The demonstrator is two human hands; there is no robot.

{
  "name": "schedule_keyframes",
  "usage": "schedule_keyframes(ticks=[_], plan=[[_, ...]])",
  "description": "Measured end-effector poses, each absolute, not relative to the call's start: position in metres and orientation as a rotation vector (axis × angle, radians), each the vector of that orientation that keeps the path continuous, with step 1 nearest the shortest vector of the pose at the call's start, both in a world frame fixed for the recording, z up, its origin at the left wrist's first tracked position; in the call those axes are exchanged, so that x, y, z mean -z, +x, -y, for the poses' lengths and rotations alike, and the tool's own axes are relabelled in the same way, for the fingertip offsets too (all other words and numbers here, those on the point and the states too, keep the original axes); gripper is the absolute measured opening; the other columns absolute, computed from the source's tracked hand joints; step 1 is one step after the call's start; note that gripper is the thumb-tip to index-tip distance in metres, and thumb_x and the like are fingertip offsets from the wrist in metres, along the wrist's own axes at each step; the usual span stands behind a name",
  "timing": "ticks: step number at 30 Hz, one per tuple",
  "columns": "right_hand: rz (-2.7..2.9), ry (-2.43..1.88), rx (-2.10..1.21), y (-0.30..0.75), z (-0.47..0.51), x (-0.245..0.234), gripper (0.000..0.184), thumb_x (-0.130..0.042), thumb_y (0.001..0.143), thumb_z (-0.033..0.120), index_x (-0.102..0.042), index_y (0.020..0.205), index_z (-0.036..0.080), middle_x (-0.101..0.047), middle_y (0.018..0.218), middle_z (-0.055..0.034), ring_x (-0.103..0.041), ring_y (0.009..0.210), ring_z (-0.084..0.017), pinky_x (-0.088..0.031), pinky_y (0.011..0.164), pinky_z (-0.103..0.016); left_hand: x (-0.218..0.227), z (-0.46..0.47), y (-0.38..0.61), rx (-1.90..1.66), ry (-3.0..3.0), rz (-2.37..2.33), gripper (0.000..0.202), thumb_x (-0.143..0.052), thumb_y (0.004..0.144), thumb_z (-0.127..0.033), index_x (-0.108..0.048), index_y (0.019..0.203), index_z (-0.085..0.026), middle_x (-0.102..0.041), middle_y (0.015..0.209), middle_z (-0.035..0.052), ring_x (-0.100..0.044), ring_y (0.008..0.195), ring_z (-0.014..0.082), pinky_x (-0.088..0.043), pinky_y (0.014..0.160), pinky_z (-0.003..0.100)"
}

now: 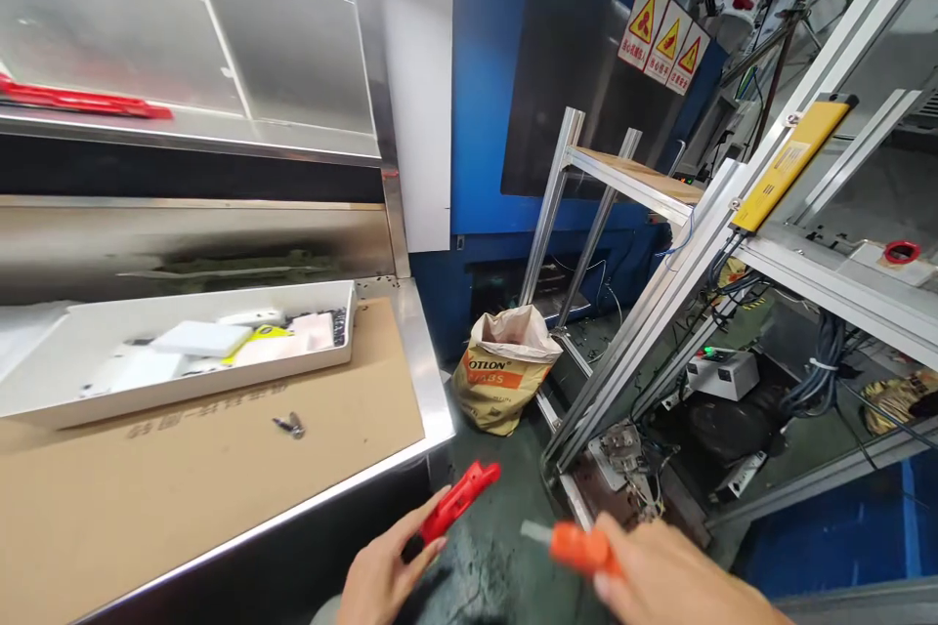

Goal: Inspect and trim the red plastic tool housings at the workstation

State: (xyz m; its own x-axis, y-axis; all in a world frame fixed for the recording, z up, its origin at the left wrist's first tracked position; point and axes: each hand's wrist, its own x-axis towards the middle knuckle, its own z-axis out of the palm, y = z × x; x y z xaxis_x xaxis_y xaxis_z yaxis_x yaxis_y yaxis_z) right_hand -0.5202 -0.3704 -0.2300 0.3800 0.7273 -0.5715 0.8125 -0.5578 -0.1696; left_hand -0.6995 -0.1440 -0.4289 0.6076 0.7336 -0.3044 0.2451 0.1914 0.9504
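A long red plastic part (461,498) is gripped between the thumb and fingers of my left hand (388,562), its far end pointing up and right. My right hand (652,566) is closed around an orange-handled knife (578,547); its short pale blade is blurred and points left, towards the red part but apart from it. Both hands are over the floor, in front of the bench's right corner. On the cardboard sheet (220,469) covering the bench lies a small metal clipper-like tool (291,425).
A white tray (212,389) with white pieces and a yellow item stands on the bench. More red parts (88,102) lie on the metal ledge above. An open paper sack (505,381) stands on the floor beside an aluminium frame (652,332) with cables and a yellow bar (795,164).
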Motion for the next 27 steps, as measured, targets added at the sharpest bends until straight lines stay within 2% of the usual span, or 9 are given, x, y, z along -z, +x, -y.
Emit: schedule_keyframes(ticks=[3, 5, 7, 10, 13, 16, 19, 22, 27], plan=[[-1.442, 2.509, 0.948, -0.517, 0.37, 0.225, 0.031, -0.039, 0.091, 0.033, -0.058, 0.112, 0.02, -0.071, 0.098, -0.0127, -0.068, 0.091, -0.031, -0.042, 0.07, -0.033, 0.424, 0.143, -0.705, -0.45, 1.548, -0.86, 0.047, -0.089, 0.053, -0.033, -0.078, 0.098, -0.03, -0.074, 0.112, 0.0037, -0.058, 0.114, 0.0334, -0.039, 0.106, 0.029], [-1.421, 2.588, 0.916, -0.516, 0.37, 0.223, 0.032, -0.034, 0.094, 0.031, -0.057, 0.114, 0.021, -0.07, 0.101, -0.0127, -0.067, 0.094, -0.03, -0.043, 0.075, -0.034, 0.423, 0.143, -0.707, -0.46, 1.602, -0.83, 0.045, -0.088, 0.055, -0.032, -0.078, 0.099, -0.029, -0.074, 0.111, 0.0046, -0.058, 0.114, 0.0307, -0.037, 0.107, 0.025], [-1.406, 2.479, 1.031, -0.516, 0.37, 0.223, 0.031, -0.042, 0.09, 0.03, -0.057, 0.114, 0.02, -0.07, 0.101, -0.0127, -0.067, 0.092, -0.031, -0.043, 0.073, -0.034, 0.426, 0.143, -0.707, -0.469, 1.63, -0.796, 0.046, -0.087, 0.058, -0.033, -0.077, 0.102, -0.03, -0.073, 0.113, 0.004, -0.059, 0.113, 0.0282, -0.039, 0.103, 0.022], [-1.423, 2.526, 1.01, -0.517, 0.371, 0.23, 0.03, -0.041, 0.09, 0.03, -0.058, 0.114, 0.022, -0.07, 0.101, -0.0116, -0.067, 0.094, -0.03, -0.044, 0.075, -0.034, 0.431, 0.147, -0.705, -0.473, 1.334, -0.753, 0.056, -0.079, 0.07, -0.039, -0.066, 0.122, -0.027, -0.075, 0.104, 0.0064, -0.066, 0.081, 0.0215, -0.054, 0.072, 0.02], [-1.416, 2.487, 1.007, -0.52, 0.371, 0.244, 0.032, -0.039, 0.09, 0.03, -0.059, 0.114, 0.024, -0.072, 0.095, -0.0108, -0.069, 0.09, -0.031, -0.042, 0.066, -0.032, 0.429, 0.152, -0.699, -0.399, 0.694, -0.724, 0.066, -0.067, 0.082, -0.026, -0.042, 0.143, -0.018, -0.075, 0.092, 0.0104, -0.052, 0.045, 0.0126, -0.044, 0.038, 0.02], [-1.469, 2.314, 1.059, -0.525, 0.367, 0.256, 0.033, -0.044, 0.086, 0.031, -0.06, 0.114, 0.024, -0.074, 0.089, -0.0111, -0.071, 0.083, -0.034, -0.037, 0.057, -0.03, 0.419, 0.157, -0.69, -0.337, 0.245, -0.761, 0.063, -0.053, 0.086, -0.004, -0.031, 0.146, -0.009, -0.073, 0.09, 0.0138, -0.062, 0.053, 0.0146, -0.052, 0.045, 0.021], [-1.448, 2.378, 0.969, -0.531, 0.361, 0.259, 0.035, -0.041, 0.089, 0.029, -0.059, 0.119, 0.023, -0.073, 0.099, -0.0133, -0.07, 0.091, -0.034, -0.041, 0.062, -0.031, 0.414, 0.158, -0.681, -0.321, 0.11, -0.774, 0.05, -0.038, 0.094, -0.006, -0.03, 0.143, -0.001, -0.071, 0.081, 0.0142, -0.07, 0.066, 0.0186, -0.06, 0.06, 0.025], [-1.379, 2.207, 1.075, -0.534, 0.357, 0.254, 0.038, -0.043, 0.087, 0.024, -0.059, 0.121, 0.021, -0.073, 0.098, -0.0169, -0.071, 0.09, -0.037, -0.041, 0.06, -0.033, 0.414, 0.158, -0.678, -0.264, 0.098, -0.76, 0.047, -0.043, 0.096, -0.013, -0.036, 0.14, -0.001, -0.069, 0.073, 0.011, -0.067, 0.055, 0.0162, -0.058, 0.051, 0.021], [-1.424, 2.506, 0.959, -0.528, 0.355, 0.254, 0.032, -0.042, 0.089, 0.032, -0.06, 0.114, 0.023, -0.072, 0.095, -0.0122, -0.07, 0.087, -0.032, -0.045, 0.064, -0.033, 0.411, 0.159, -0.684, -0.234, 0.141, -0.772, 0.053, -0.053, 0.09, -0.012, -0.037, 0.141, -0.004, -0.069, 0.072, 0.0105, -0.063, 0.048, 0.0166, -0.056, 0.042, 0.023]])
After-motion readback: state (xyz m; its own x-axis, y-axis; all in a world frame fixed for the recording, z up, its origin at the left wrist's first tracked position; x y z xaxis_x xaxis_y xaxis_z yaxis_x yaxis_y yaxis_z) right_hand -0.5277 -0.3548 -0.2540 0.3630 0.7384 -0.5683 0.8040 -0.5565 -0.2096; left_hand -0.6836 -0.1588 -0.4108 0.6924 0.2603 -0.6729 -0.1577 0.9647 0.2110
